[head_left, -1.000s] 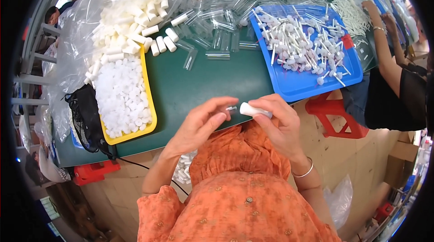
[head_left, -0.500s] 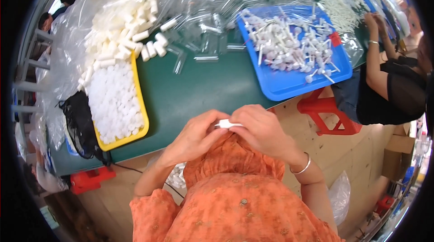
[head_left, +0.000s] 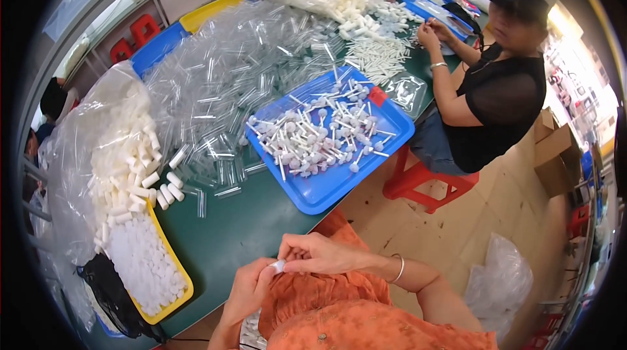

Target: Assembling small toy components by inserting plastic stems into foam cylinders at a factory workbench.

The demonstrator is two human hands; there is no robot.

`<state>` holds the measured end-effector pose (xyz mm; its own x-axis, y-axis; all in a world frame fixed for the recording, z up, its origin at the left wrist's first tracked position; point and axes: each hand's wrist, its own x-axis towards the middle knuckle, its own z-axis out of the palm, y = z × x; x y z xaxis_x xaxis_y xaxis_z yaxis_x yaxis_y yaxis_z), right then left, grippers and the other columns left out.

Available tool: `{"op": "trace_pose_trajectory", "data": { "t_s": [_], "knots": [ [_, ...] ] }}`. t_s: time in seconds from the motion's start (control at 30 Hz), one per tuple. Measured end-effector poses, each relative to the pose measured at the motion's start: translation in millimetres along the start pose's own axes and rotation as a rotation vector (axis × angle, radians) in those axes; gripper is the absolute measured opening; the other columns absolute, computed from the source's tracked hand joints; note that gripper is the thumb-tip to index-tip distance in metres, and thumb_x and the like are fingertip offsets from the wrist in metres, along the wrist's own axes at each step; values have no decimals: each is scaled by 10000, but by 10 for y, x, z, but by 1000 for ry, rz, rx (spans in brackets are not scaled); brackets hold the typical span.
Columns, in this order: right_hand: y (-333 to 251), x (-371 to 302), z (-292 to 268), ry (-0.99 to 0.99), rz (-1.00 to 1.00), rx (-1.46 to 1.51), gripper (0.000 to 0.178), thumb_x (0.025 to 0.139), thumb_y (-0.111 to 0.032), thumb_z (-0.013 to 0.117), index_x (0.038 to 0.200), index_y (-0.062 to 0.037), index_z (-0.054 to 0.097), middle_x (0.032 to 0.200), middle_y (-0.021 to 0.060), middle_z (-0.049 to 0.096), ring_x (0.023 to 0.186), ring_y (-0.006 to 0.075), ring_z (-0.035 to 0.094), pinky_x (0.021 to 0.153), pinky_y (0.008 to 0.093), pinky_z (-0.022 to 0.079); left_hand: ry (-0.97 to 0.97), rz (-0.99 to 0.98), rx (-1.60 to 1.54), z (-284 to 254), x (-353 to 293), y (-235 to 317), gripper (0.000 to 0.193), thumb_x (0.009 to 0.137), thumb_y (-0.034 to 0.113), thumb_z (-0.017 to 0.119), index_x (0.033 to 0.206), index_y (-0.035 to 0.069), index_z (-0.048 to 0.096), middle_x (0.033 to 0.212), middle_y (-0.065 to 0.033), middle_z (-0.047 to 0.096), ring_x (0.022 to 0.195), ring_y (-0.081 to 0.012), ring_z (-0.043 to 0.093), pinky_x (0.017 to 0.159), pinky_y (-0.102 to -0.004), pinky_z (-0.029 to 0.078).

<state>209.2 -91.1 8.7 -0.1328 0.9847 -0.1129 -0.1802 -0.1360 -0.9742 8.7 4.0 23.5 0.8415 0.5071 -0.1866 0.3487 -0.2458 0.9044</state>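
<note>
In front of my lap, both hands meet at one small white piece [head_left: 278, 266], its lower part hidden by fingers. My left hand [head_left: 250, 290] is closed on its near left side. From the right, my right hand [head_left: 318, 254] pinches it between thumb and fingers. Beyond the hands a blue tray [head_left: 316, 205] carries many white sticks with round, pale heads [head_left: 307, 144]. On the left, a yellow tray [head_left: 181, 264] is filled with small white caps [head_left: 140, 258]. White cylinders [head_left: 134, 173] spill out of a clear plastic bag beside it.
Clear tubes [head_left: 222, 88] are heaped on the green table [head_left: 222, 245]. A black mesh cloth [head_left: 114, 301] lies against the yellow tray. At right, a co-worker [head_left: 496, 88] sits on a red stool [head_left: 431, 183] near loose white sticks [head_left: 382, 57].
The view has swung up and right, so the co-worker and the table's far side show more. My hands stay together at the white piece, less of which shows now.
</note>
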Motion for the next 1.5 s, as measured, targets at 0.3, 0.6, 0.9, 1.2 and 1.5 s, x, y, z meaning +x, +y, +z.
{"op": "trace_pose_trajectory", "data": {
  "t_s": [0.3, 0.6, 0.9, 1.2, 1.5],
  "knots": [
    [218, -33, 54, -149, -44, -274, 191, 939, -197, 633, 971, -27, 550, 730, 35, 589, 693, 106, 570, 626, 273, 453, 133, 130, 198, 308, -256, -279, 140, 938, 100, 553, 989, -14, 618, 762, -143, 636, 658, -303, 622, 624, -362, 482],
    [982, -425, 521, 366, -71, 417, 152, 985, -170, 562, 1067, -45, 534, 918, 18, 573, 839, 77, 547, 731, 240, 462, 276, -245, -627, 772, -80, -473, 227, 930, 81, 600, 1136, -14, 605, 1023, -61, 646, 886, -126, 614, 855, -301, 482],
    [930, -310, 636, 420, 223, 953, 270, 1056, -341, 380, 1062, -94, 487, 739, -23, 434, 535, 52, 354, 456, 194, 288, 279, -545, -1057, 951, 133, -289, 295, 1002, 229, 528, 1176, -1, 589, 1043, -68, 632, 709, -69, 552, 645, -237, 491],
    [685, -226, 467, 304, 344, 1201, 301, 1041, -412, 386, 935, -139, 456, 644, -59, 345, 512, 55, 282, 433, 220, 221, 233, -441, -1185, 842, 173, -283, 349, 1004, 229, 498, 1219, -34, 576, 1215, -113, 625, 1066, -165, 583, 952, -310, 455],
    [763, -271, 452, 331, 319, 1017, 289, 1055, -374, 359, 935, -125, 441, 685, -42, 369, 514, 54, 281, 447, 208, 222, 219, -461, -1241, 846, 181, -319, 314, 1015, 228, 475, 1178, -13, 592, 1255, -121, 598, 1111, -195, 555, 1001, -343, 427]
  ]
}}
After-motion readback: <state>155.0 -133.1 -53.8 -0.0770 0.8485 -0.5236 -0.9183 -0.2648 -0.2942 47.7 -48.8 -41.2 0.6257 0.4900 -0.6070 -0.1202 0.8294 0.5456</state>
